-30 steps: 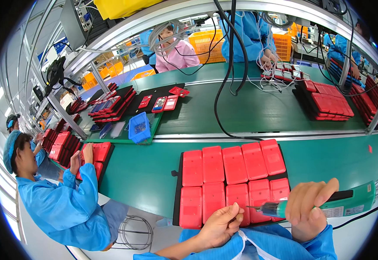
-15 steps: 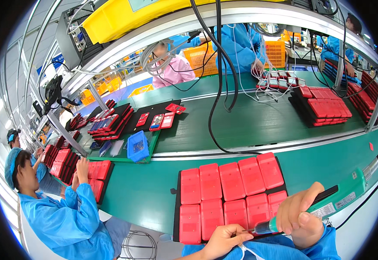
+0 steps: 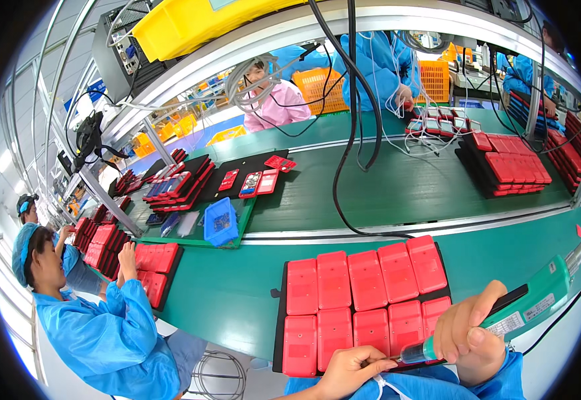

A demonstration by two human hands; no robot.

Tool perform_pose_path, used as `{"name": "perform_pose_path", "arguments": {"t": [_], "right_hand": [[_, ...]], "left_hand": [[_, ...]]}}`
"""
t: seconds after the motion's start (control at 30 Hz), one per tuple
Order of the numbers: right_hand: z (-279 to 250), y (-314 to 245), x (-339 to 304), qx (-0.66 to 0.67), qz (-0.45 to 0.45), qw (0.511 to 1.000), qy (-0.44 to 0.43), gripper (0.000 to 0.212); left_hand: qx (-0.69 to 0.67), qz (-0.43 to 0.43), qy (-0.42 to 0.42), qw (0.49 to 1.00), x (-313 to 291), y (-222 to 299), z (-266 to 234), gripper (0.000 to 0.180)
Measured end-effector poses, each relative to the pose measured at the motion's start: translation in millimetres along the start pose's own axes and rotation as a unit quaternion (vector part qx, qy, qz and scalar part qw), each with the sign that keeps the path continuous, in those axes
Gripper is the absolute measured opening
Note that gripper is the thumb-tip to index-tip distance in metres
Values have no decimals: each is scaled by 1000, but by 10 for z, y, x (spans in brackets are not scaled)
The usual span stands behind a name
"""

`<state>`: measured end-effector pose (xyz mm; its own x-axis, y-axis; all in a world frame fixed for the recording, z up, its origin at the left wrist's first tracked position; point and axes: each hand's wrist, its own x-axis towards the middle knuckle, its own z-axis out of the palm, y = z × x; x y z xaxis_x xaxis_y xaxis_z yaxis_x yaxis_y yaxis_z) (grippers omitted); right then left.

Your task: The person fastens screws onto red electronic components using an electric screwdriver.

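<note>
An electric screwdriver (image 3: 534, 303) with a green body lies across my right hand (image 3: 472, 333), whose fingers are wrapped round it. Its clear nose and bit point left, low over the near edge of the red cases. At the bit, my left hand (image 3: 355, 373) has thumb and forefinger pressed together; whatever they pinch is too small to make out. Beneath and beyond both hands, red plastic cases (image 3: 367, 279) lie in two rows on a black tray (image 3: 281, 333). My right hand covers part of the front-right case.
A blue bin (image 3: 220, 223) of small parts stands on a green mat beyond the tray. Black cables (image 3: 337, 193) hang from the shelf frame over the bench. Stacked red cases (image 3: 507, 167) sit at far right. A co-worker in blue (image 3: 104, 327) handles similar cases at left.
The whole view has shifted slightly, so the bench and trays appear a little farther right. Both hands keep the same hold, with the bit still beside my left fingertips.
</note>
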<state>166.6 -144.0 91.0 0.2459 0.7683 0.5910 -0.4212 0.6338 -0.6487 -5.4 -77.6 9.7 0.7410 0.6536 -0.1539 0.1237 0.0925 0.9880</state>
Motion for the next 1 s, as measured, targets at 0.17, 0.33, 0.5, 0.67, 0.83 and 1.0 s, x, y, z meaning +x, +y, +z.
{"name": "perform_pose_path", "arguments": {"t": [0.17,0.33,0.5,0.67,0.83,1.0], "right_hand": [[40,-9,10,1,-6,1000,22,19],[31,-23,27,-12,14,999,28,19],[42,-109,-8,56,88,995,10,19],[58,-126,-40,59,109,992,12,19],[44,47,33,35,43,998,24,19],[-44,-6,-50,-59,-42,997,3,19]], "left_hand": [[39,9,-4,999,0,97,-8,11],[61,36,-7,997,14,92,-14,10],[205,123,8,971,-37,148,18,13],[170,154,-4,973,-85,14,35,17],[145,62,-37,987,-15,63,-26,19],[29,-59,-81,995,-174,-11,-159,24]]}}
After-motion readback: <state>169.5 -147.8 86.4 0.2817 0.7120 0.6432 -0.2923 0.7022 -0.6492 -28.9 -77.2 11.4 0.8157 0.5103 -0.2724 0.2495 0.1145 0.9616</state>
